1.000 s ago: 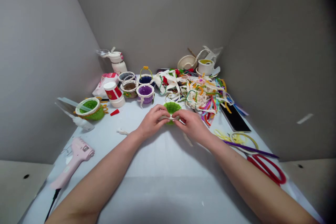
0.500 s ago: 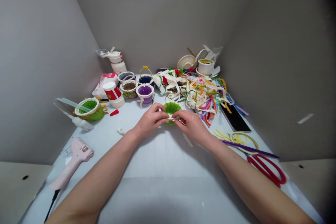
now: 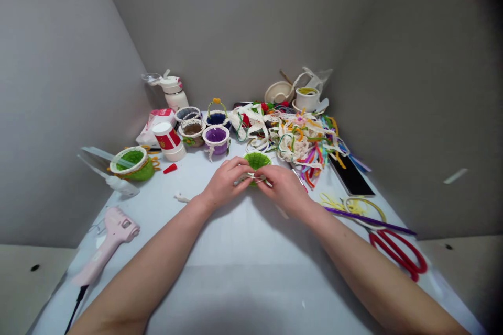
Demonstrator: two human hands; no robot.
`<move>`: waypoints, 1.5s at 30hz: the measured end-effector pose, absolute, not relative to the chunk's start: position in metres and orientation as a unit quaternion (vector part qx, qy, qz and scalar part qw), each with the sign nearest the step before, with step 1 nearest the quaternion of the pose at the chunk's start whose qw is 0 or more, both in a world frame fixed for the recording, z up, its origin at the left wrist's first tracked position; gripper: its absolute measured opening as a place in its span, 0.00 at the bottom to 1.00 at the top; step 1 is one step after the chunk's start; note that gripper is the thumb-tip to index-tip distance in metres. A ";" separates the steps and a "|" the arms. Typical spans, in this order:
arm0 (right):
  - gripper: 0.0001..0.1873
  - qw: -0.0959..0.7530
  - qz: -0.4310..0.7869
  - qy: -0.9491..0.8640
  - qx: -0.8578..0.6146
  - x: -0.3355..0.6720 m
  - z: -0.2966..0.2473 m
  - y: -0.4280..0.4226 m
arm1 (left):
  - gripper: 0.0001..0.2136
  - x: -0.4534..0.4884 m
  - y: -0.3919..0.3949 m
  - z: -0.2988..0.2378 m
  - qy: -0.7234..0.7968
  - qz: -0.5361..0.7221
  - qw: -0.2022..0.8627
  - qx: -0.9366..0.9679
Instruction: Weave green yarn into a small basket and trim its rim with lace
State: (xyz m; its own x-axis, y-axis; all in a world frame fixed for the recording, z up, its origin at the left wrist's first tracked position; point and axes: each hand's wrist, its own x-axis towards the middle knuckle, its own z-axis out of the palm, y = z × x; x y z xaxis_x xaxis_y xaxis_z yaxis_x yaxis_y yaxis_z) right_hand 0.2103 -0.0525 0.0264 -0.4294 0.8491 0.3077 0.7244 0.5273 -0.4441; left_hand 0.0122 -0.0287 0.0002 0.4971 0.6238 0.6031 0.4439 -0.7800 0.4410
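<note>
The left hand (image 3: 228, 183) and right hand (image 3: 285, 186) have fingers pinched narrow on what appears to be a white strip (image 3: 258, 180), at the near side of the central green basket (image 3: 257, 160) on the worktop (image 3: 239, 243). Uneven pull could tip the basket or free the strip.

I can read no words from here; the marks on the pink packet (image 3: 156, 121) and red-labelled bottle (image 3: 168, 140) stay too small.
</note>
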 end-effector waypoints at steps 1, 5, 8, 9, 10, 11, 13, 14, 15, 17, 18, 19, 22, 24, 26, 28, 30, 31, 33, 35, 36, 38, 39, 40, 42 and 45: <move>0.04 0.254 0.132 -0.834 -0.471 0.211 0.028 -0.053 | 0.07 0.012 -0.028 0.000 0.310 0.391 0.111 0.860; 0.08 0.270 0.173 -0.815 -0.482 0.222 0.037 -0.052 | 0.05 0.011 -0.026 -0.001 0.311 0.378 0.098 0.867; 0.10 0.274 0.187 -0.807 -0.489 0.231 0.043 -0.048 | 0.06 0.011 -0.027 0.002 0.311 0.375 0.100 0.867; 0.10 0.273 0.189 -0.809 -0.485 0.234 0.045 -0.047 | 0.06 0.012 -0.027 0.002 0.313 0.374 0.103 0.867; 0.09 0.273 0.189 -0.815 -0.475 0.236 0.047 -0.045 | 0.06 0.012 -0.028 0.003 0.316 0.373 0.105 0.866; 0.07 0.273 0.189 -0.824 -0.459 0.237 0.048 -0.042 | 0.06 0.012 -0.028 0.003 0.320 0.372 0.109 0.864; 0.07 0.273 0.182 -0.848 -0.417 0.238 0.050 -0.038 | 0.05 0.013 -0.029 0.004 0.325 0.373 0.115 0.862; 0.08 0.274 0.176 -0.859 -0.396 0.239 0.051 -0.036 | 0.05 0.013 -0.029 0.004 0.326 0.374 0.118 0.860; 0.08 0.276 0.168 -0.867 -0.379 0.238 0.052 -0.033 | 0.05 0.014 -0.029 0.003 0.325 0.376 0.119 0.859; 0.10 0.286 0.148 -0.875 -0.362 0.237 0.053 -0.029 | 0.05 0.014 -0.030 0.003 0.322 0.380 0.119 0.859; 0.10 0.290 0.136 -0.877 -0.358 0.237 0.053 -0.027 | 0.05 0.015 -0.030 0.003 0.321 0.383 0.117 0.858; 0.11 0.291 0.124 -0.880 -0.353 0.237 0.053 -0.025 | 0.04 0.015 -0.030 0.003 0.320 0.385 0.115 0.858; 0.11 0.282 0.098 -0.891 -0.343 0.237 0.050 -0.021 | 0.04 0.017 -0.030 0.004 0.318 0.384 0.112 0.860; 0.12 0.276 0.094 -0.894 -0.339 0.238 0.048 -0.019 | 0.04 0.018 -0.030 0.005 0.319 0.383 0.110 0.860; 0.12 0.272 0.092 -0.896 -0.338 0.239 0.047 -0.018 | 0.04 0.018 -0.030 0.005 0.319 0.386 0.107 0.859; 0.11 0.266 0.087 -0.899 -0.335 0.239 0.046 -0.018 | 0.04 0.019 -0.030 0.004 0.322 0.387 0.102 0.858; 0.11 0.261 0.083 -0.902 -0.335 0.239 0.046 -0.018 | 0.04 0.020 -0.030 0.002 0.325 0.386 0.097 0.858; 0.11 0.258 0.081 -0.902 -0.336 0.239 0.045 -0.017 | 0.04 0.020 -0.030 0.002 0.327 0.385 0.096 0.858; 0.11 0.254 0.078 -0.903 -0.337 0.239 0.045 -0.017 | 0.04 0.020 -0.030 0.001 0.329 0.383 0.093 0.858; 0.11 0.248 0.074 -0.904 -0.339 0.239 0.045 -0.017 | 0.04 0.019 -0.030 0.001 0.328 0.384 0.090 0.858; 0.11 0.245 0.072 -0.905 -0.339 0.239 0.045 -0.017 | 0.04 0.019 -0.030 0.001 0.328 0.384 0.089 0.859; 0.11 0.242 0.070 -0.906 -0.339 0.239 0.046 -0.018 | 0.04 0.019 -0.030 0.001 0.329 0.383 0.088 0.859; 0.11 0.241 0.070 -0.906 -0.340 0.239 0.046 -0.018 | 0.04 0.019 -0.031 0.001 0.330 0.381 0.088 0.859; 0.11 0.240 0.069 -0.906 -0.340 0.239 0.046 -0.018 | 0.04 0.019 -0.031 0.002 0.331 0.380 0.088 0.859; 0.12 0.238 0.068 -0.906 -0.342 0.239 0.046 -0.018 | 0.04 0.020 -0.031 0.002 0.332 0.380 0.087 0.859; 0.12 0.234 0.066 -0.907 -0.344 0.239 0.046 -0.018 | 0.04 0.020 -0.031 0.003 0.331 0.383 0.083 0.859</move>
